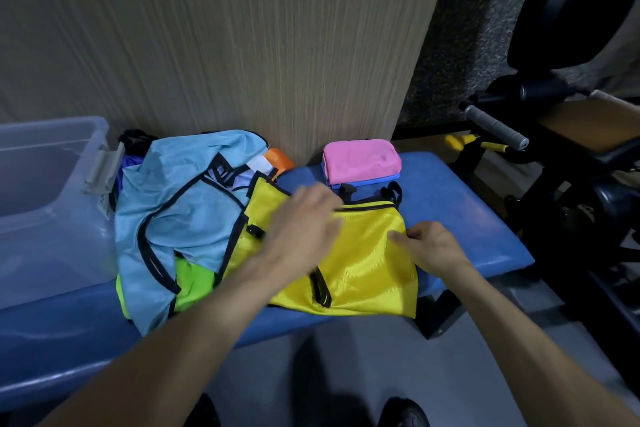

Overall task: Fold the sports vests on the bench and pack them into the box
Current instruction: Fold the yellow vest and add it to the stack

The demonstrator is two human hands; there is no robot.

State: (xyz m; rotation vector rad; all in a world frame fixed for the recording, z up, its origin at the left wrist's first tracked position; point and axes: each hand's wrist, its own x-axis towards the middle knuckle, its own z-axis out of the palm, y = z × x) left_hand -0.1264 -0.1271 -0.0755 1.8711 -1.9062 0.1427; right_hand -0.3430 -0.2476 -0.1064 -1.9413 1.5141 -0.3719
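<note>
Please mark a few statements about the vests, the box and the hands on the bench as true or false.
1. Both hands lie on the yellow vest. True: the left hand lies flat on it and the right hand is at its right edge.
2. The box stands at the right end of the bench. False: it stands at the left end.
3. A pink folded vest lies behind the yellow vest. True.
4. The blue vest is neatly folded. False: it lies crumpled, left of the yellow vest.
5. The yellow vest is in the box. False: it lies on the bench.
</note>
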